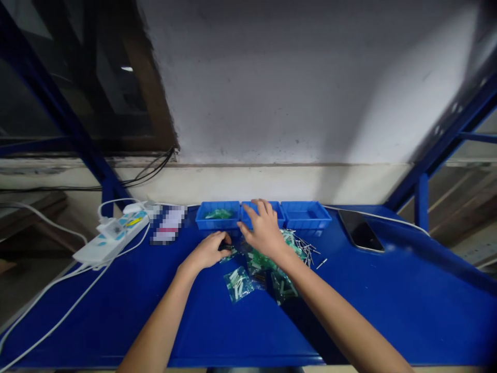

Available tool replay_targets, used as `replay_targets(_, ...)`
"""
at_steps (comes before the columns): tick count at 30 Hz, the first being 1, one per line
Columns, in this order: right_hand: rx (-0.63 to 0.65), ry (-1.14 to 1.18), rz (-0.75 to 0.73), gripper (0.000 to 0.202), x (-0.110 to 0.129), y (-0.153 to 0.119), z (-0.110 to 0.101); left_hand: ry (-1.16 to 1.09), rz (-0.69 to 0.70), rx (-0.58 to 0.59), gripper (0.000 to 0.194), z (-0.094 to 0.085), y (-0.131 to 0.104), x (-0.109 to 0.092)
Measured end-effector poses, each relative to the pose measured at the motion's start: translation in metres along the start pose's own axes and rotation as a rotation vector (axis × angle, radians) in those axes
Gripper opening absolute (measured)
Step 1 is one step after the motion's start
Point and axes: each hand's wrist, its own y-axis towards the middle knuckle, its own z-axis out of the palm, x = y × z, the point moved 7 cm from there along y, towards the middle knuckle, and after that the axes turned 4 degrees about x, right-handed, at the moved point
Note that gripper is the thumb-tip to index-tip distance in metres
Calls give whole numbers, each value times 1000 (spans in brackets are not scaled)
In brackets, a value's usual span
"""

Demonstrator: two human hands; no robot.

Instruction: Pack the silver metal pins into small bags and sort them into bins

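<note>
My left hand (212, 249) rests low on the blue table, its fingers curled at a small clear plastic bag (229, 255) that is partly covered by the hand. My right hand (264, 228) hovers with spread fingers in front of and over the middle blue bin (277, 211); nothing shows in it. Beneath and beside the right hand lies a pile of small greenish bags (266, 261). Nearer to me lies a bag with white cylindrical pieces (238, 284). Loose thin metal pins (308, 248) are heaped at the pile's right side.
The left blue bin (218, 223) holds greenish bags; the right blue bin (306, 223) stands beside the middle one. A phone (360, 230) lies to the right. A white power strip (112, 238) with cables and a blurred card (168, 225) are on the left. Behind is a wall.
</note>
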Motion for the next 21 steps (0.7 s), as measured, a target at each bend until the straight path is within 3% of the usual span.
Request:
replay_targets(4, 69, 132, 130, 28, -16, -38, 13, -80, -64, -26, 53, 4, 0, 4)
replay_targets(6, 87, 252, 160, 25, -19, -49, 13, -131, -74, -33, 57, 5, -1, -2)
replay_targets(8, 93, 389, 199, 25, -18, -53, 15, -209, -32, -79, 52, 1, -1, -17)
replay_targets(12, 105, 751, 377, 32, -20, -55, 27, -348, 142, -296, 43, -25, -9, -52)
replay_targets(15, 188, 1130, 566, 43, -20, -59, 44, -382, 280, -404, 22, -41, -18, -68)
replay_targets(18, 301, 1378, 619, 43, -12, -61, 51, -379, 398, -403, 3, -45, -24, -78)
replay_targets(21, 227, 1464, 619, 34, -14, -60, 47, -283, 429, -326, 12, -36, -23, -83)
